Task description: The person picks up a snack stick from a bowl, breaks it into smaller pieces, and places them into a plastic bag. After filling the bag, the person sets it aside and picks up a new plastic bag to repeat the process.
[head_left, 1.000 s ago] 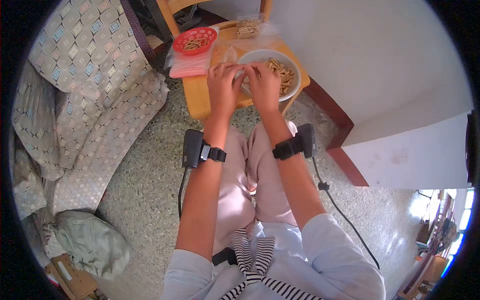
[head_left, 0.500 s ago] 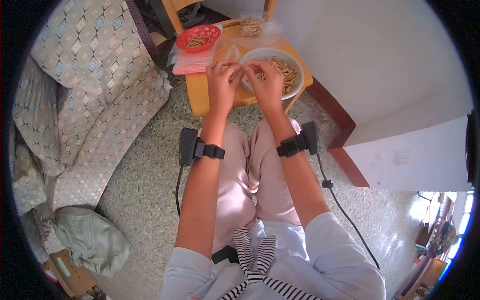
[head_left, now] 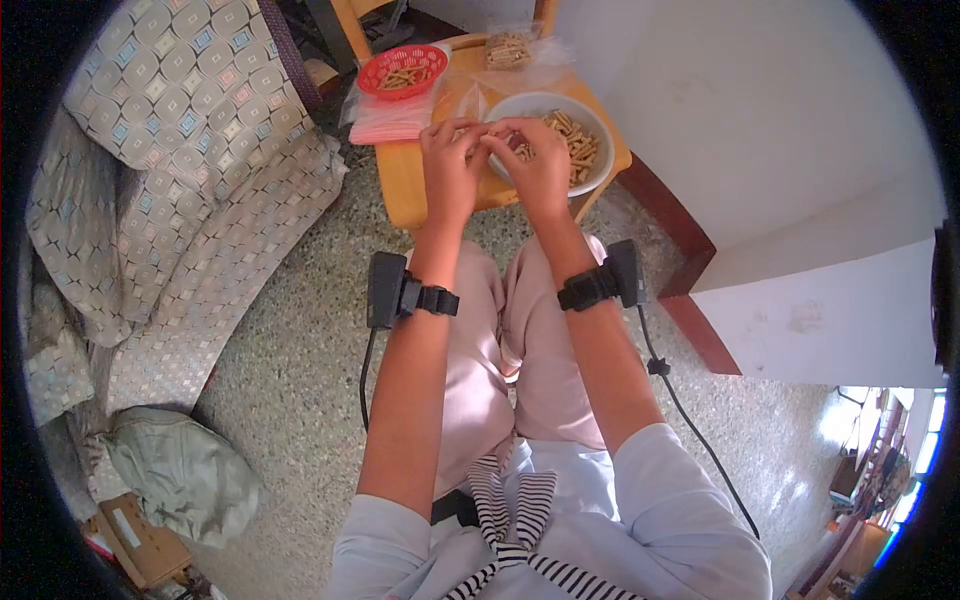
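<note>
At the far left a patterned cushion [head_left: 170, 110] lies heaped on the floor, with a grey-green cloth bundle [head_left: 185, 475] further down beside it. On the wooden counter [head_left: 400, 185], at its left end, a red basket [head_left: 402, 70] of short tan sticks sits on a stack of pink-edged clear bags [head_left: 390, 120]. Just right of these, the left hand [head_left: 450, 165] is raised over the counter's front part, its fingers [head_left: 462, 130] curled inward and pinched at the tips; something small and pale seems to be held there, but what it is cannot be told. The right hand [head_left: 540, 165] meets it fingertip to fingertip, its fingers likewise bent and closed, hovering over the near rim of the white bowl [head_left: 600, 165]. The bowl holds a heap of wooden sticks [head_left: 575, 140], and stands at the counter's right end. Behind it lies a filled clear packet [head_left: 508, 48] of the same sticks. Each wrist wears a black strapped device.
</note>
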Demonstrator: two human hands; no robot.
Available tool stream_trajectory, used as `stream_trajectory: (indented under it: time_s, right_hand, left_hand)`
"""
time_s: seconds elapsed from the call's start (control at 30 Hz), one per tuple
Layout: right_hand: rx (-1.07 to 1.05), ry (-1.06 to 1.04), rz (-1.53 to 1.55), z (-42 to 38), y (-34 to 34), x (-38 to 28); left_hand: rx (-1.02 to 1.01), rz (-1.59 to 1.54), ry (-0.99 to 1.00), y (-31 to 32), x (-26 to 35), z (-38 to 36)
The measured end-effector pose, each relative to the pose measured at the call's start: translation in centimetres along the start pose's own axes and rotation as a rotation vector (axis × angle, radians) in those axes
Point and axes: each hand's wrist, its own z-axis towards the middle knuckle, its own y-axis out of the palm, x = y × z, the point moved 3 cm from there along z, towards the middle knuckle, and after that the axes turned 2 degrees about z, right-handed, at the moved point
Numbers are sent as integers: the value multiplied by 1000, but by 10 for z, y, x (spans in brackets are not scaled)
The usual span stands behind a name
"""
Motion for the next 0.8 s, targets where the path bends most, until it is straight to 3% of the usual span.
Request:
stream_trajectory:
  time_s: [0.33,0.43,0.63,0.7,0.73,0.8]
  right_hand:
    - [47,-93,-151,-1,0,-4]
    - [53,38,-88,0,1,0]
    - [106,275,363,1,4,24]
    - [37,363,570,0,6,35]
    - [35,363,571,0,6,41]
    - [-166,360,419,-2,10,48]
  left_hand:
    - [36,-21,-8,-1,5,1]
    - [58,-10,-18,-4,6,4]
    - [158,55,56,-18,10,5]
    - [173,66,58,-21,12,4]
    - [174,68,57,-22,12,4]
    - [195,41,60,-22,13,6]
